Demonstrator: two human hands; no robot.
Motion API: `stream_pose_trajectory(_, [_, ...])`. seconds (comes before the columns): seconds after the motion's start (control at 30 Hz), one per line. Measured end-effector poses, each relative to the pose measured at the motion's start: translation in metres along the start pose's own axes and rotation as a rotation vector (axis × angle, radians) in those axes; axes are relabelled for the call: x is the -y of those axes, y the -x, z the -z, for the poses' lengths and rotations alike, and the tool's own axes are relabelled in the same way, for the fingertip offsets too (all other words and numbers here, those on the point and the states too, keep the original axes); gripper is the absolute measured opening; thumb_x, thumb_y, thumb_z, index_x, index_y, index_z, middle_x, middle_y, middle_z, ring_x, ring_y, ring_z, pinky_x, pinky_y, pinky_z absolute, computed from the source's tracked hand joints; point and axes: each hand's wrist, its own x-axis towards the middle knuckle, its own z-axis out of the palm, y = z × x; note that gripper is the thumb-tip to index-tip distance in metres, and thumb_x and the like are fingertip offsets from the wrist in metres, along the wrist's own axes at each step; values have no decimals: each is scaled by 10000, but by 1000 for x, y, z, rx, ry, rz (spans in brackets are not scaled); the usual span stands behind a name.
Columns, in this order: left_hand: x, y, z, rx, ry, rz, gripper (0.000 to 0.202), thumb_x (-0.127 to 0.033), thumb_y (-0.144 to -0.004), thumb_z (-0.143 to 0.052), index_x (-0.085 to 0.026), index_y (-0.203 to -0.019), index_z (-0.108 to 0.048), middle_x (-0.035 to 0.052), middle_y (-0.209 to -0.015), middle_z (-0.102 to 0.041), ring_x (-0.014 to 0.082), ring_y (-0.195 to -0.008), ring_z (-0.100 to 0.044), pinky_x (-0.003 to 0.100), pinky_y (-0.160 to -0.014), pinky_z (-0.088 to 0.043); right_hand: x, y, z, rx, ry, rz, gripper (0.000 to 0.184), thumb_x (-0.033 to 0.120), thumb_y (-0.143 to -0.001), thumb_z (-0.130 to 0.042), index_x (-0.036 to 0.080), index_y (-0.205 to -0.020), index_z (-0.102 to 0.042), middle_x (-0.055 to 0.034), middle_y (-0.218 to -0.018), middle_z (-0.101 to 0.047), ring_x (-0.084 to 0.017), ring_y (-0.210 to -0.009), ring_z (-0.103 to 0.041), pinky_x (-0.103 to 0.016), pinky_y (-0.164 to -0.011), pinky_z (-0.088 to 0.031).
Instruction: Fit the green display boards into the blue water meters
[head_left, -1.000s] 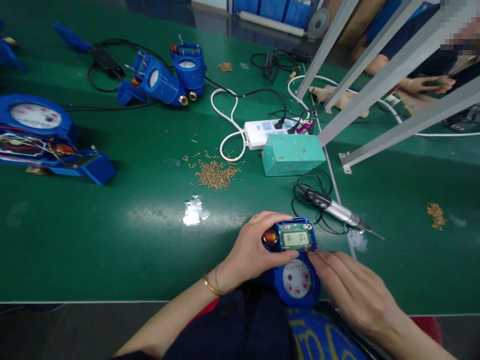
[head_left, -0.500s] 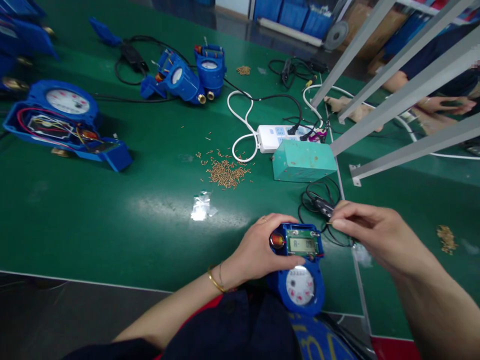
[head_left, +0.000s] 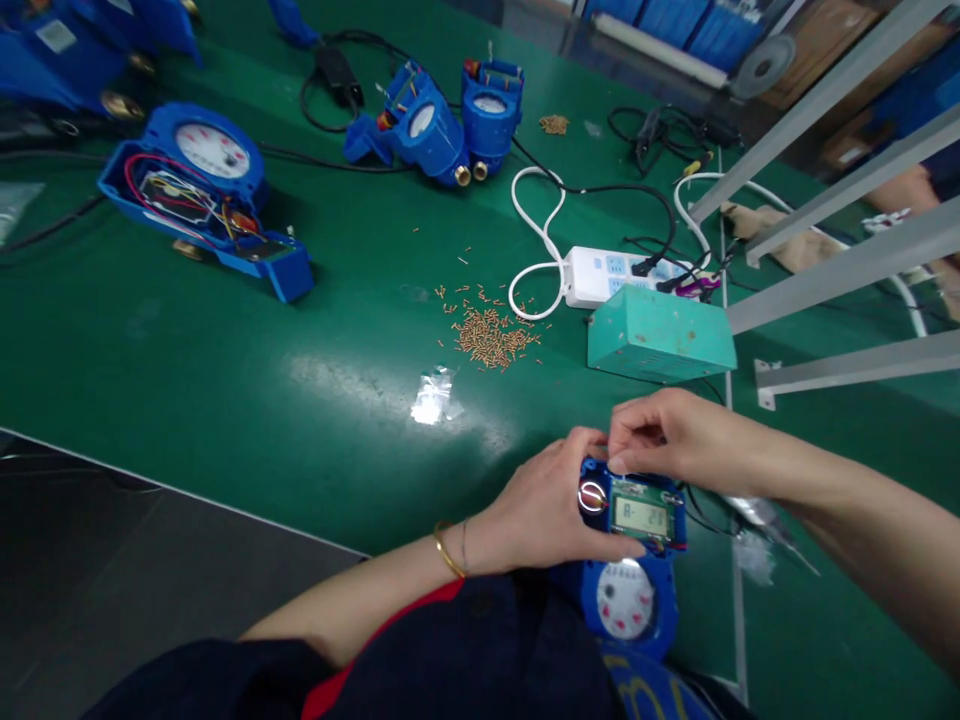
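Note:
My left hand (head_left: 544,500) is wrapped round a blue water meter (head_left: 664,610), with the thumb across its front. The meter's upper box is uncovered, showing a circuit board with a lit display (head_left: 641,515) and a round orange-and-silver part (head_left: 592,497). Below sits the white dial (head_left: 625,598). My right hand (head_left: 656,435) pinches at the box's top edge, fingertips touching or just over it. Its fingers hide the small brass-coloured screw seen there a moment earlier. Under the right forearm lies a tool with a thin metal shaft (head_left: 795,553), partly covered.
Loose brass-coloured screws (head_left: 491,337) are heaped beyond my hands, beside small clear bags (head_left: 433,397). A turquoise box (head_left: 660,335) and a white power strip (head_left: 589,277) stand before grey metal bars (head_left: 847,365). More blue meters (head_left: 431,130) and an opened one (head_left: 202,200) lie left.
My right hand has moved left from beside the meter to the top edge of its box. My left hand keeps its grip. The whole view has shifted.

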Motion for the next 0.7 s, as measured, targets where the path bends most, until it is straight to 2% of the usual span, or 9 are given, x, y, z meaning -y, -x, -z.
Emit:
stream_pose_trajectory(0.1, [0,1,0,-2,-22,1,758,-476,-629,-863,-225,-1218,-456,118,-1291,-629,332,-1174,-620,471,-962,-507,4,3,-4,-61,110,36,243,403,-775,-630,205,-638,-663,-2,-624,-575,-137,-568,-480,-260,-520,-338])
stream_pose_trajectory(0.27, [-2,2,-1,-15,-14,3,754,-459,-620,-874,-214,-1208,-471,115,-1272,-637,333,-1164,-627,472,-956,-513,7,7,-11,-120,137,30,243,392,-798,-620,211,-642,-666,22,-564,-501,-122,-525,-408,-250,-496,-299])
stream_pose_trajectory(0.47, [-2,1,-1,-14,-18,-2,749,-459,-620,-873,-219,-1204,-470,116,-1282,-631,330,-1166,-622,479,-962,-511,4,7,-16,-146,47,-60,272,445,-755,-629,201,-638,-624,30,-512,-440,-117,-495,-364,-240,-462,-262])
stream_pose_trajectory(0.57, [-1,0,-2,-15,-32,-6,748,-466,-623,-867,-221,-1205,-466,116,-1268,-637,327,-1152,-629,468,-944,-518,1,7,-17,-161,8,-79,312,492,-747,-639,193,-658,-631,21,-511,-463,-117,-488,-374,-243,-457,-258])
stream_pose_trajectory(0.7, [0,1,-4,-19,-35,-8,784,-495,-616,-866,-219,-1226,-458,126,-1281,-641,338,-1164,-627,476,-948,-519,-4,7,-15,-105,-135,-111,415,588,-692,-703,183,-662,-618,18,-548,-491,-116,-522,-384,-245,-486,-267])
